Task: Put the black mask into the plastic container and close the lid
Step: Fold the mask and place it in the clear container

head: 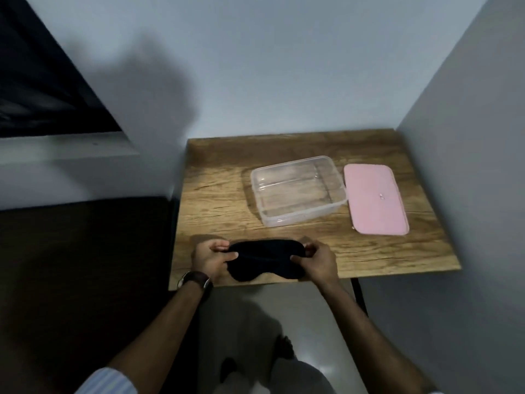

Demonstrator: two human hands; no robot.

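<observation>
Black fabric marks the start of the job: the black mask (265,258) lies stretched at the desk's near edge, at about 6 o'clock on the surface, with the left hand (211,258) pinched on its left end and the right hand (315,260) pinched on its right end, both clamped on the cloth. Whether it rests on the wood or is raised just above it cannot be told. Nothing of the task looks done yet: the plastic container (298,191) stands open and empty near the centre of the desk (216,200), and its pink lid (375,199) lies flat just beside it at 3 o'clock. Left to do, by this judgement, are the carry toward 12 o'clock, the drop into the container, and the lid fitting. The desk is wood-grained, tucked into a corner of pale walls, with a dark surface at 9 o'clock and a pale floor below.
</observation>
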